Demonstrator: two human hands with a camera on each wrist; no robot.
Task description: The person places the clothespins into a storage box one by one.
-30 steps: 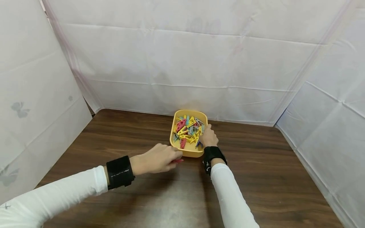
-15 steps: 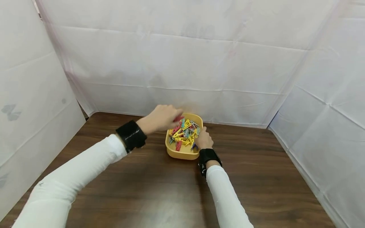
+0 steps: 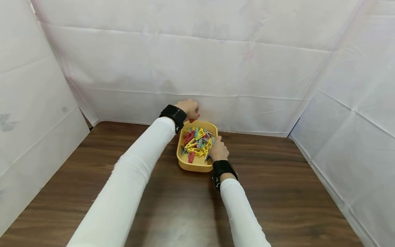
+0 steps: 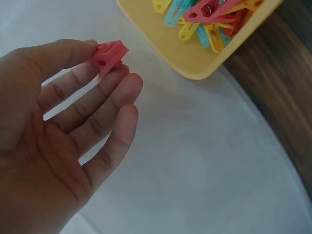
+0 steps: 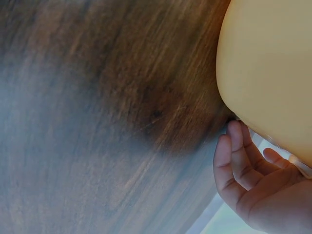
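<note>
A yellow tub full of coloured clothespins stands on the wooden table near the back wall. My left hand hovers above the tub's far rim and pinches a red clothespin between thumb and forefinger, its other fingers loosely extended. The same red clothespin shows just over the far rim in the head view. My right hand grips the tub's right rim, fingers curled under its outer wall.
White sheeting encloses the table at the back and on both sides. Bare dark wood spreads in front of and beside the tub. Both wrists wear black bands.
My left hand rose from the table in front of the tub, carrying the red clothespin over the tub to its far rim. The right hand kept its hold on the tub's rim.
</note>
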